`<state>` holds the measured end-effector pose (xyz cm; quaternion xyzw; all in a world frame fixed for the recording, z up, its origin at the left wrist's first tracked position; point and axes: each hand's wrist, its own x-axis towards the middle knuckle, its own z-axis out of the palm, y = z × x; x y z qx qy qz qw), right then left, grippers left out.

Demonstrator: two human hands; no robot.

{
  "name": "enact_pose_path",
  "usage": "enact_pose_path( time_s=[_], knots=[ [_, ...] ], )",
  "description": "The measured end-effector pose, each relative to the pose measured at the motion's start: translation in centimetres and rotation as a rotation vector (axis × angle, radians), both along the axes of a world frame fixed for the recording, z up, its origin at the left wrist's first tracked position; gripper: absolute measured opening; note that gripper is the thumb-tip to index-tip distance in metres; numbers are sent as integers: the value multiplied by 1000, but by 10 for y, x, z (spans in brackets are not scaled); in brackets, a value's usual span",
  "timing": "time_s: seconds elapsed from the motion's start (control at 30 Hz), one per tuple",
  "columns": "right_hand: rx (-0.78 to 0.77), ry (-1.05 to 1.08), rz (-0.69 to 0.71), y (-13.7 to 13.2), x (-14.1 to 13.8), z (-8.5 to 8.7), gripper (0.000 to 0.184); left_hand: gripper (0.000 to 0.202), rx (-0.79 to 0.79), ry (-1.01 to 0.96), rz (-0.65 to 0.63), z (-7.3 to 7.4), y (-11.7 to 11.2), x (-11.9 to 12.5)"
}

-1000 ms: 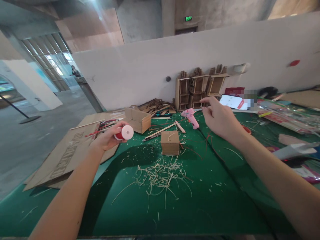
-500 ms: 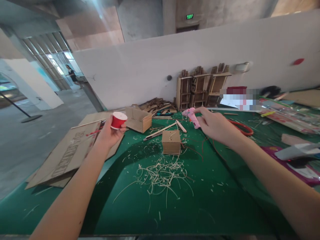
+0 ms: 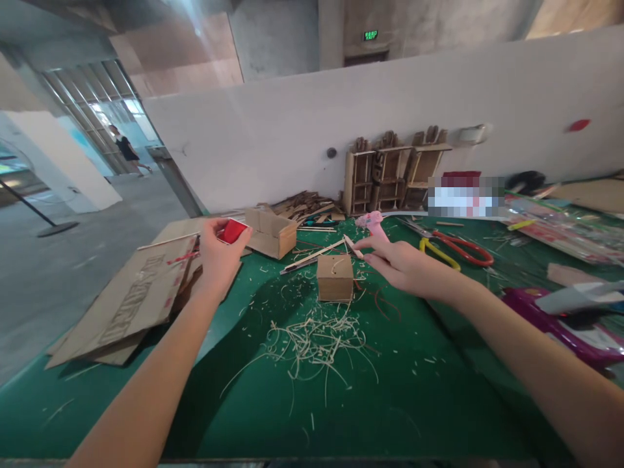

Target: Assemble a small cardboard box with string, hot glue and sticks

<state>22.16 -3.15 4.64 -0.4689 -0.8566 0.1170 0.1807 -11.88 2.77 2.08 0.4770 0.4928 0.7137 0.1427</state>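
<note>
The left hand (image 3: 218,250) is gripping a red spool (image 3: 233,231) raised above the table (image 3: 390,403) while the right hand (image 3: 404,265), fingers loosely apart and empty, is reaching toward the pink glue gun (image 3: 371,223) just beyond its fingertips, so closing on the handle looks like the next need

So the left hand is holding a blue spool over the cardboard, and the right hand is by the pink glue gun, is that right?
Not quite: the spool in the left hand is red, not blue, as the head view shows. The rest stands: it is held over the cardboard, and the right hand is by the pink glue gun.
</note>
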Motion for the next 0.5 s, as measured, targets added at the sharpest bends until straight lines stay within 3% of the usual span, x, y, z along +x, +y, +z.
enact_pose_path(
  time_s=[0.07,0.13,0.3,0.4,0.5],
  knots=[
    [-8,9,33,-3,-5,-1,36,48,-38,294,216,-4,-2,-1],
    [-25,26,76,-6,-9,-1,35,48,-84,488,314,-8,-2,-2],
    [43,100,86,-9,-7,0,34,63,-127,830,236,-12,-3,2],
    [74,153,71,-9,-2,1,33,43,-248,961,207,-10,-7,7],
    [59,188,66,-9,0,3,31,28,-314,939,131,-11,-8,8]
  ],
)
